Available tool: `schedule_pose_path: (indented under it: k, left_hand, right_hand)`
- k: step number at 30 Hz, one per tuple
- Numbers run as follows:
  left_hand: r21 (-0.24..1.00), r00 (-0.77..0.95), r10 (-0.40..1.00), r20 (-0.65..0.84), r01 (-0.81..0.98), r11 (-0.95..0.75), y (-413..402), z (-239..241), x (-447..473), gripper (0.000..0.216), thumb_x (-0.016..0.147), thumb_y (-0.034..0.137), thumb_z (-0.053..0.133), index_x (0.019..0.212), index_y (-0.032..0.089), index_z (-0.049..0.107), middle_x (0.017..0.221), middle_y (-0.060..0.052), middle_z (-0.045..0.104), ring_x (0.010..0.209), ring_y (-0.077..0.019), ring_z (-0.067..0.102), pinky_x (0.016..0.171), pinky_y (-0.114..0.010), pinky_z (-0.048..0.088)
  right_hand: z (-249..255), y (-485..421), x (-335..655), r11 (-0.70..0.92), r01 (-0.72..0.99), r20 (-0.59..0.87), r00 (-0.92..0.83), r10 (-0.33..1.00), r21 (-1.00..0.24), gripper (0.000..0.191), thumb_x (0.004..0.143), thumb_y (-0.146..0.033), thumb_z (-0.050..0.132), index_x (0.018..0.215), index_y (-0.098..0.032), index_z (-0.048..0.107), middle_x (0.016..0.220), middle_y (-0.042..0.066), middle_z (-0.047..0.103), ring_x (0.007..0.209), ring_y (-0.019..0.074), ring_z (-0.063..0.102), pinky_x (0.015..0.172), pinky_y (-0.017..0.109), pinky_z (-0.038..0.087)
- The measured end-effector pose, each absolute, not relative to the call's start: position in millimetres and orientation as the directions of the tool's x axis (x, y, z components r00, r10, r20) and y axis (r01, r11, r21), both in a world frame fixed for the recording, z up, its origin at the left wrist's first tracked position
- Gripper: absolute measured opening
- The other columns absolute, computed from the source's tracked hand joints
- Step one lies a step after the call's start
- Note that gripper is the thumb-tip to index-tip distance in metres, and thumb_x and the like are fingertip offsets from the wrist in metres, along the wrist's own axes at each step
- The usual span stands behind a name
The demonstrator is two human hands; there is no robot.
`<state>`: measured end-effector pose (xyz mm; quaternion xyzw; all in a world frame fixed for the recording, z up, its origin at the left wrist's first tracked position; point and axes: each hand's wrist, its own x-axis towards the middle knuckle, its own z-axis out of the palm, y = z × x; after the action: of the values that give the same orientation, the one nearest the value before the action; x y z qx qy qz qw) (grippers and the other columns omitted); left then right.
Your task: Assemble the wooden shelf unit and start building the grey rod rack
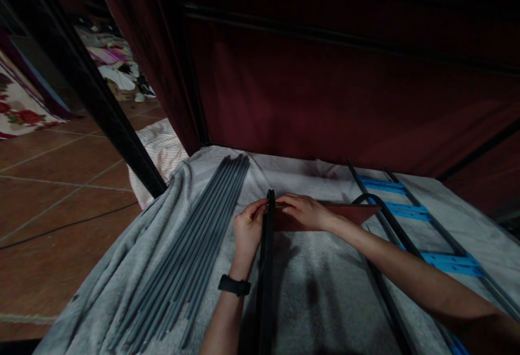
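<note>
A dark metal frame post [266, 268] with a rounded top stands upright in front of me. A reddish-brown board [345, 213] runs from it to a second dark curved tube [400, 228] on the right. My left hand [248, 226], with a black band on its wrist, is pinched closed against the post's left side near the top. Whatever is between its fingertips is too small to make out. My right hand [304, 210] grips the board's upper edge close to the post, its fingertips reaching the joint.
Several grey metal tubes [203, 225] lie bundled on the left of the grey blanket [320, 290]. Dark rails with blue crosspieces [406, 210] lie on the right. A dark red panel [309, 90] rises behind, and a black bed post [109, 106] slants at left above the tiled floor [52, 203].
</note>
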<state>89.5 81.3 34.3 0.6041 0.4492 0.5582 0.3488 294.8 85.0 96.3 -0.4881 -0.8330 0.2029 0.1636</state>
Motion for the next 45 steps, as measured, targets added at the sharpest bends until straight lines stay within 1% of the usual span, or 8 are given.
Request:
schedule_pose_path:
  k: [7, 16, 20, 24, 30, 36, 42, 45]
  left_hand:
    - [0.973, -0.118, 0.967, 0.224, -0.034, -0.229, 81.6, 36.8, 94.2, 0.027, 0.088, 0.032, 0.071, 0.107, 0.018, 0.083, 0.106, -0.01, 0.083, 0.096, -0.0242, 0.079, 0.09, -0.035, 0.063]
    - [0.973, -0.068, 0.995, 0.072, -0.214, -0.085, 85.9, 38.7, 95.2, 0.024, 0.074, 0.039, 0.082, 0.081, 0.017, 0.079, 0.071, -0.004, 0.075, 0.06, -0.0163, 0.065, 0.058, -0.026, 0.054]
    - [0.964, -0.036, 0.992, 0.119, -0.236, -0.124, 84.4, 42.3, 94.5, 0.017, 0.072, 0.033, 0.081, 0.079, 0.018, 0.079, 0.075, -0.004, 0.076, 0.069, -0.0174, 0.069, 0.066, -0.027, 0.056]
    - [0.939, -0.031, 0.997, 0.067, -0.335, -0.074, 84.4, 41.4, 93.5, 0.029, 0.075, 0.039, 0.082, 0.094, 0.017, 0.079, 0.087, -0.006, 0.079, 0.076, -0.0183, 0.072, 0.072, -0.028, 0.057]
    - [0.982, -0.024, 0.996, 0.091, -0.166, -0.094, 87.4, 38.2, 93.7, 0.022, 0.075, 0.04, 0.08, 0.072, 0.018, 0.076, 0.066, -0.002, 0.07, 0.063, -0.0166, 0.064, 0.062, -0.027, 0.052]
    - [0.971, 0.009, 0.997, 0.072, -0.231, -0.068, 84.2, 41.2, 93.9, 0.027, 0.078, 0.041, 0.08, 0.09, 0.017, 0.081, 0.081, -0.005, 0.076, 0.072, -0.0182, 0.067, 0.068, -0.028, 0.054]
    - [0.971, -0.017, 0.996, 0.083, -0.222, -0.085, 85.1, 40.3, 97.1, 0.029, 0.076, 0.045, 0.081, 0.073, 0.018, 0.074, 0.065, -0.001, 0.067, 0.062, -0.0152, 0.06, 0.061, -0.026, 0.05]
    - [0.963, 0.004, 0.996, 0.085, -0.257, -0.082, 84.6, 41.5, 96.2, 0.025, 0.074, 0.041, 0.082, 0.08, 0.018, 0.076, 0.072, -0.002, 0.072, 0.067, -0.0165, 0.064, 0.065, -0.026, 0.052]
  right_hand:
    - [92.7, 85.9, 296.5, 0.432, 0.76, 0.085, -0.451, 0.888, -0.485, 0.039, 0.098, -0.016, 0.057, 0.134, -0.027, 0.071, 0.131, 0.006, 0.076, 0.121, 0.0244, 0.071, 0.106, 0.04, 0.055]
    - [93.6, 84.8, 296.3, 0.437, 0.781, 0.074, -0.454, 0.888, -0.446, 0.039, 0.1, -0.019, 0.056, 0.137, -0.027, 0.069, 0.134, 0.005, 0.075, 0.121, 0.0233, 0.071, 0.106, 0.039, 0.054]
    - [93.4, 84.3, 296.4, 0.442, 0.78, 0.085, -0.454, 0.887, -0.444, 0.04, 0.1, -0.019, 0.057, 0.137, -0.027, 0.069, 0.133, 0.005, 0.075, 0.12, 0.0229, 0.072, 0.104, 0.038, 0.055]
    - [92.0, 85.0, 297.8, 0.444, 0.782, 0.094, -0.451, 0.887, -0.438, 0.039, 0.101, -0.019, 0.057, 0.137, -0.027, 0.069, 0.133, 0.005, 0.075, 0.12, 0.0225, 0.072, 0.105, 0.038, 0.055]
    - [90.6, 85.7, 297.4, 0.437, 0.798, 0.083, -0.445, 0.892, -0.415, 0.039, 0.101, -0.019, 0.057, 0.137, -0.027, 0.068, 0.134, 0.005, 0.075, 0.12, 0.0224, 0.072, 0.104, 0.038, 0.055]
    - [93.3, 84.6, 296.2, 0.44, 0.797, 0.069, -0.454, 0.888, -0.414, 0.04, 0.101, -0.019, 0.056, 0.138, -0.027, 0.068, 0.136, 0.005, 0.074, 0.122, 0.0226, 0.071, 0.106, 0.038, 0.055]
    - [94.5, 84.6, 295.1, 0.43, 0.817, 0.056, -0.445, 0.894, -0.384, 0.038, 0.101, -0.02, 0.057, 0.137, -0.026, 0.068, 0.135, 0.006, 0.075, 0.12, 0.0228, 0.072, 0.105, 0.038, 0.055]
    - [95.3, 84.2, 294.7, 0.43, 0.819, 0.053, -0.444, 0.894, -0.38, 0.038, 0.101, -0.021, 0.057, 0.137, -0.027, 0.068, 0.134, 0.006, 0.075, 0.12, 0.0227, 0.072, 0.104, 0.037, 0.055]
